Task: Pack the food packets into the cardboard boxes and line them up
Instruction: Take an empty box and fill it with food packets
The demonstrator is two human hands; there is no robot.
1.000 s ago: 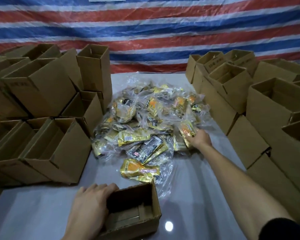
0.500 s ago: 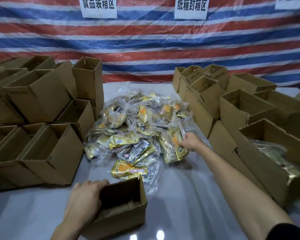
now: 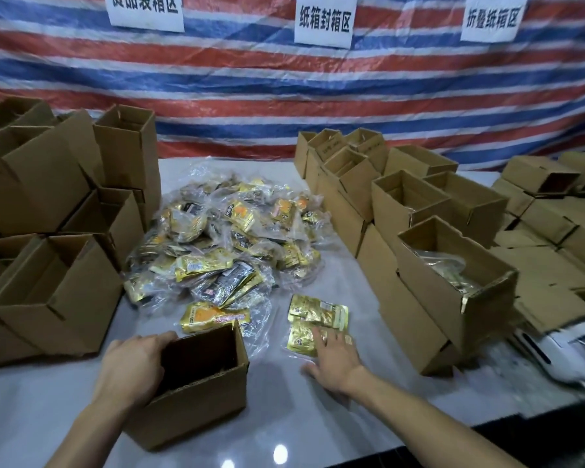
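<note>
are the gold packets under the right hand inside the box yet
No, the gold packets lie on the table right of the open cardboard box, under the right hand.

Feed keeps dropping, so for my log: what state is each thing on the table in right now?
Near box: upright, top open, left wall gripped by the left hand.
Gold packets: flat on the table, apart from the heap, under the flat right hand.
Packet pile: heaped mid-table, unpacked.
Right-side box: open, packets inside.
Left boxes: open, stacked, no packets visible.
</note>
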